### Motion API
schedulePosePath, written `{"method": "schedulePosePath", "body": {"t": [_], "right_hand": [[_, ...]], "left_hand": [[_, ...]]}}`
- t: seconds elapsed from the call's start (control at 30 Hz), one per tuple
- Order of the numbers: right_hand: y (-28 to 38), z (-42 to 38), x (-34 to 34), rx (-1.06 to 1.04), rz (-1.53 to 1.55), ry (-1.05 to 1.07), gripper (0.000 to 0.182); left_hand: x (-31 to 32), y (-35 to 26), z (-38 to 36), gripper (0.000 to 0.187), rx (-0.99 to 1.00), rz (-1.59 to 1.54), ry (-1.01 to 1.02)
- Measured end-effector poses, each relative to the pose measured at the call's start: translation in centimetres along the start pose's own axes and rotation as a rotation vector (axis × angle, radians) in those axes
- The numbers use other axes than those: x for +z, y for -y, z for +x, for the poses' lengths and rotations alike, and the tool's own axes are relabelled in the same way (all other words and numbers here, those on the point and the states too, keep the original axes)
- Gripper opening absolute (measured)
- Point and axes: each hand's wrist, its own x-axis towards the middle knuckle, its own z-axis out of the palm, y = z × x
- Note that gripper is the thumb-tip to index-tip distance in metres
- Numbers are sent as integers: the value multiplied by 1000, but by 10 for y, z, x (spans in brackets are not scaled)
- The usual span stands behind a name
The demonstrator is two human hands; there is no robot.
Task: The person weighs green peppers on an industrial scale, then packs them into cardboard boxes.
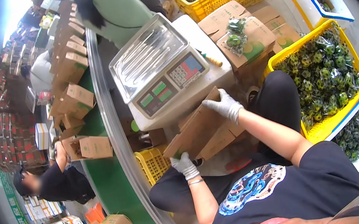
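A flattened brown cardboard box [198, 127] is held tilted above my lap, between both hands. My left hand [185, 166], in a grey-white glove, grips its lower left end. My right hand [225, 104], gloved the same way, is closed on the upper right end, thumb along the edge. Beneath it lies more cardboard [219, 142], partly covered. Just beyond my hands stands a digital scale [160, 65] with a bare metal pan, resting on a white block [212, 78].
A green conveyor [123, 186] with open cartons [96, 147] runs along the left; workers stand beyond it. To the right, a yellow crate [312, 135] holds bagged dark green produce. A bagged bunch [237, 37] lies on stacked flat boxes [253, 44]. Another person [119, 11] sits beyond the scale.
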Motion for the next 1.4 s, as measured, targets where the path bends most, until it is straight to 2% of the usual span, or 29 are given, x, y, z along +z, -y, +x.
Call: {"method": "schedulePosePath", "body": {"t": [0.07, 0.1, 0.17, 0.27, 0.37, 0.43, 0.47, 0.53, 0.57, 0.67, 0.7, 0.73, 0.8, 0.83, 0.9, 0.93, 1.0, 1.03, 1.07, 1.1, 1.13, 1.2, 1.27, 1.3, 1.33, 1.4], "right_hand": [[-11, 22, -4, 69, -109, 200, 89], [-23, 31, 1, 79, -336, 141, 88], [-14, 11, 1, -27, -211, 78, 89], [-13, 2, 1, -122, -41, -9, 90], [-21, 13, 7, -72, 19, -156, 84], [-33, 22, 3, -98, 36, -141, 81], [-29, 22, 3, -117, 82, -129, 79], [-22, 14, -5, -240, -13, -79, 79], [-19, 7, -10, -293, -65, -55, 79], [-15, 5, -24, -257, -162, 125, 80], [-11, 2, -30, -367, -194, 236, 82], [4, -7, -35, -367, -293, 400, 82], [-4, -10, -27, -682, -398, 529, 82], [-2, -14, -27, -485, -382, 590, 88], [12, -18, -31, -307, -450, 544, 92], [18, -17, -34, -220, -485, 520, 94], [5, -5, -27, -276, -522, 439, 104], [8, -5, -19, -301, -584, 388, 106], [11, -6, -14, -328, -648, 335, 108], [12, -12, -14, -203, -614, 316, 111], [12, -20, -13, -255, -623, 168, 101], [28, -37, -21, -301, -681, 72, 85], [33, -42, -35, -489, -657, 424, 69], [38, -49, -37, -585, -755, 566, 67], [35, -49, -34, -618, -975, 543, 68], [39, -35, -31, -549, -1058, 670, 66]], "left_hand": [[3, -7, 4, 36, 5, -113, -40], [4, -12, 4, 35, -17, -189, 13], [3, -30, 4, 34, -68, -330, 127], [-10, -18, 8, 31, 14, -215, 315], [8, -1, -1, 36, -82, -189, 253], [16, 1, -2, 44, -135, -154, 249], [17, -3, -1, 44, -96, -204, 252], [17, -9, -4, 42, -28, -303, 261], [15, -5, -6, 45, -66, -419, 283], [12, 21, -14, 59, -112, -371, 222], [12, 30, -15, 58, -64, -288, 239], [11, 38, -16, 59, -15, -205, 252], [12, 47, -26, 60, 46, -108, 280], [6, 54, -24, 67, 219, 286, 379], [44, -15, -37, 60, 494, 246, 214], [49, -23, -36, 55, 642, 413, 178], [41, -47, -29, 42, 763, 689, 512], [40, -41, -26, 31, 627, 568, 571], [37, -39, -26, 30, 551, 535, 591], [32, -36, -26, 29, 479, 501, 609], [31, -41, -25, 27, 519, 518, 615], [28, -51, -24, 25, 599, 549, 623], [28, -47, -28, 26, 644, 561, 590], [29, -44, -30, 20, 493, 458, 609], [27, -43, -28, 19, 484, 409, 617], [31, -40, -24, 21, 460, 304, 628]]}}
